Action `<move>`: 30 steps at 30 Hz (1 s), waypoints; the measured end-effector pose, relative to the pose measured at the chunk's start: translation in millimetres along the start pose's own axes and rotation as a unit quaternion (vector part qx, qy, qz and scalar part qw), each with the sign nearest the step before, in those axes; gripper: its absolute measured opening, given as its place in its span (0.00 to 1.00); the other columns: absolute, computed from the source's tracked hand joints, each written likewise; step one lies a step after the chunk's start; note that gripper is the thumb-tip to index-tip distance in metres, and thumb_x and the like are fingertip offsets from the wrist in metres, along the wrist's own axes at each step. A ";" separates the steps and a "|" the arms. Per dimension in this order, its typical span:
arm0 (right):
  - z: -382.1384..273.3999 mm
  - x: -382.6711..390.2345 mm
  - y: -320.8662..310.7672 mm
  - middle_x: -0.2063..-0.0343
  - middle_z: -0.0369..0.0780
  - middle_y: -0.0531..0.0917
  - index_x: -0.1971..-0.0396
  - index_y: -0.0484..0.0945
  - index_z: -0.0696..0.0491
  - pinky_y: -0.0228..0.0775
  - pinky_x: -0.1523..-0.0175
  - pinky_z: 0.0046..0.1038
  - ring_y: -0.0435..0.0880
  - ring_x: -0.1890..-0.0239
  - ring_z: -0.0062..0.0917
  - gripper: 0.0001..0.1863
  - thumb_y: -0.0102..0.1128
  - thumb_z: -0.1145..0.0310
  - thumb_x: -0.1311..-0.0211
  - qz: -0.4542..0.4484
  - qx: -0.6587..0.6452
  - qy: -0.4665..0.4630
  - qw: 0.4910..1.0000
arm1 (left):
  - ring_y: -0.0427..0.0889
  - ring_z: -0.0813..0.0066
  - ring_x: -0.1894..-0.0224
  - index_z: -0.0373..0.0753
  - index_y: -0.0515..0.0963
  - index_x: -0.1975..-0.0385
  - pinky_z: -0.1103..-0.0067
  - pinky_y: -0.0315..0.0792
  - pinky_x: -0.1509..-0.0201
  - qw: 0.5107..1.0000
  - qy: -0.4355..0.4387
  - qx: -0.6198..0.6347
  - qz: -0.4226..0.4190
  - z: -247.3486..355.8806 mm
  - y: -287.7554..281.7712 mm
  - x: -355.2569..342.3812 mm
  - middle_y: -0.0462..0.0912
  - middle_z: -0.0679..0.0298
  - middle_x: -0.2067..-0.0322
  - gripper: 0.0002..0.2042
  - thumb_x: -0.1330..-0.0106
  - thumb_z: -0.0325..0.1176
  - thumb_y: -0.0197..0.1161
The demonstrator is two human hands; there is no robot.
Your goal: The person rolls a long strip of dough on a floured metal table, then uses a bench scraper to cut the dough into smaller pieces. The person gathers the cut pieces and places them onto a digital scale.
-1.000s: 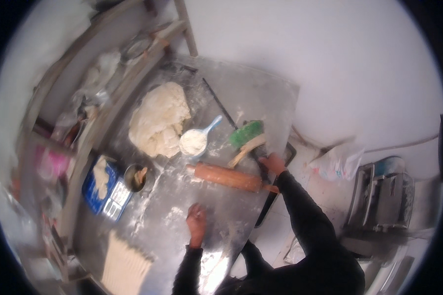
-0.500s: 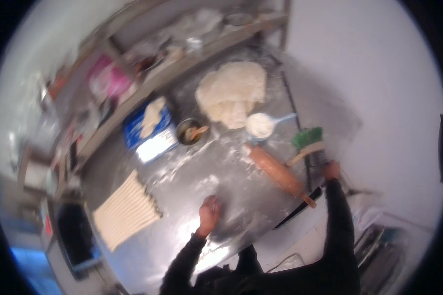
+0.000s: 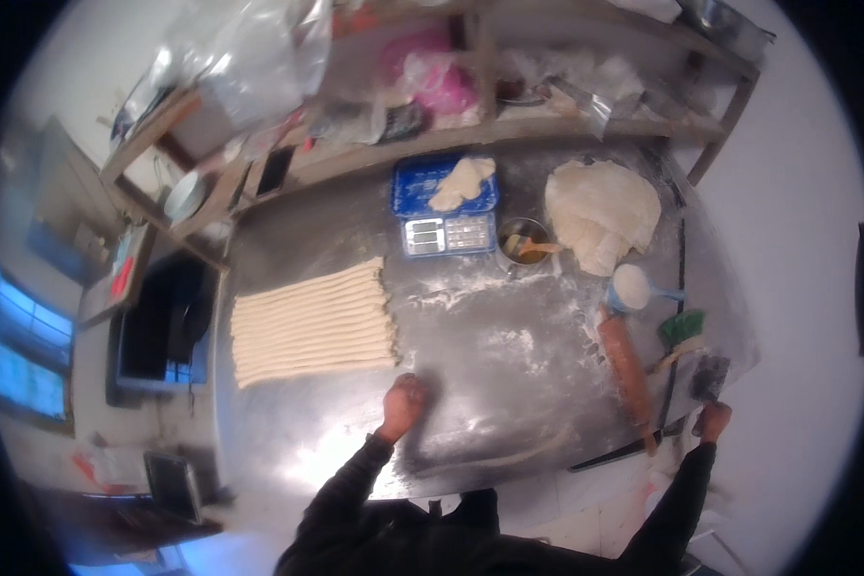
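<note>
My right hand (image 3: 712, 420) is at the table's right edge, closed round the handle of a dark, flat-bladed scraper (image 3: 709, 376). My left hand (image 3: 403, 407) is curled into a loose fist at the table's front middle, with nothing visible in it. Just beyond and left of it lie several long dough strips (image 3: 315, 322), side by side. A wooden rolling pin (image 3: 626, 370) and a green-bristled brush (image 3: 680, 331) lie left of the scraper. Behind them is a blue scoop (image 3: 630, 287) of flour. A large slab of dough (image 3: 602, 211) rests at the back right.
A blue digital scale (image 3: 448, 233) with a dough piece (image 3: 464, 183) on its pan stands at the back. Beside it is a metal bowl (image 3: 522, 243) holding a wooden-handled brush. Flour dusts the metal table (image 3: 490, 403). A cluttered wooden shelf (image 3: 413, 141) runs behind.
The view has swung leftward, bringing more of the shelf and a window in. My right hand now shows the scraper, beside the green brush. My left hand remains curled near the table.
</note>
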State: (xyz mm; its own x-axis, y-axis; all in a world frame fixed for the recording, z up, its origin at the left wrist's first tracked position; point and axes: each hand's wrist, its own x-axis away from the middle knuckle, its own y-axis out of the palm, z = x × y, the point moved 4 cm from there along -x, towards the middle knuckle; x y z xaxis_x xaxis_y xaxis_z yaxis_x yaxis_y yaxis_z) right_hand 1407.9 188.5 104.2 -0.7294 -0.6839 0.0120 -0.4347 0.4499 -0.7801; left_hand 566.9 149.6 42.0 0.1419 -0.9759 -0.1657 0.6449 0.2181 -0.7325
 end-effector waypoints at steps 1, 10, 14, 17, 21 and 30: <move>-12.5 21.0 -1.9 0.72 0.46 0.86 0.68 0.84 0.61 0.76 0.62 0.37 0.86 0.68 0.36 0.13 0.71 0.67 0.49 0.063 0.068 -0.058 0.994 | 0.82 0.49 0.51 0.37 0.83 0.59 0.63 0.78 0.50 1.000 -0.002 -0.009 0.001 -16.6 -12.8 4.5 0.83 0.50 0.52 0.10 0.35 0.33 0.62; -171.3 246.1 13.7 0.65 0.53 0.87 0.55 0.83 0.62 0.75 0.56 0.41 0.86 0.63 0.48 0.17 0.65 0.69 0.42 0.092 0.085 -0.193 0.973 | 0.81 0.49 0.48 0.37 0.81 0.54 0.63 0.78 0.47 0.997 -0.038 -0.037 0.049 -171.4 -136.7 50.4 0.82 0.50 0.50 0.14 0.39 0.32 0.64; -287.5 426.2 64.8 0.65 0.47 0.88 0.53 0.83 0.63 0.77 0.54 0.36 0.86 0.62 0.35 0.17 0.65 0.70 0.38 0.114 -0.066 -0.280 0.951 | 0.81 0.49 0.47 0.37 0.80 0.48 0.62 0.78 0.45 0.990 -0.098 -0.086 0.051 -254.7 -228.1 89.3 0.79 0.47 0.44 0.18 0.39 0.32 0.63; -350.0 515.4 128.6 0.73 0.40 0.86 0.66 0.84 0.62 0.76 0.64 0.29 0.83 0.71 0.25 0.10 0.67 0.71 0.44 -0.132 -0.164 -0.211 0.955 | 0.81 0.47 0.46 0.37 0.80 0.48 0.61 0.77 0.45 0.975 -0.144 -0.127 0.110 -287.3 -283.3 111.3 0.78 0.47 0.43 0.18 0.38 0.34 0.63; -420.5 660.5 222.0 0.83 0.35 0.80 0.79 0.79 0.55 0.70 0.73 0.23 0.79 0.80 0.19 0.06 0.63 0.72 0.44 -0.496 -0.245 -0.078 0.829 | 0.80 0.48 0.44 0.39 0.77 0.44 0.61 0.77 0.45 0.954 -0.178 -0.189 0.149 -314.5 -341.4 133.9 0.77 0.47 0.42 0.22 0.38 0.36 0.65; -467.9 820.6 281.4 0.75 0.38 0.84 0.67 0.80 0.60 0.74 0.69 0.23 0.82 0.76 0.19 0.05 0.62 0.73 0.37 -0.590 -0.305 -0.062 0.745 | 0.73 0.45 0.37 0.35 0.60 0.30 0.62 0.76 0.41 0.947 -0.185 -0.254 0.073 -393.1 -360.3 124.4 0.68 0.43 0.33 0.45 0.48 0.40 0.76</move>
State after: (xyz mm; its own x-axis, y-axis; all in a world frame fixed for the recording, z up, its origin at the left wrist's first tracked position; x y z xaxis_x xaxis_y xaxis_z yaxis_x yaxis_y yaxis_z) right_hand 439.8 22.6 187.1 0.3890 -0.8406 0.3769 -0.9212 -0.3555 0.1581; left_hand 57.0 -49.3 25.8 0.5164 -0.8485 -0.1158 0.1679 0.2329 -0.9579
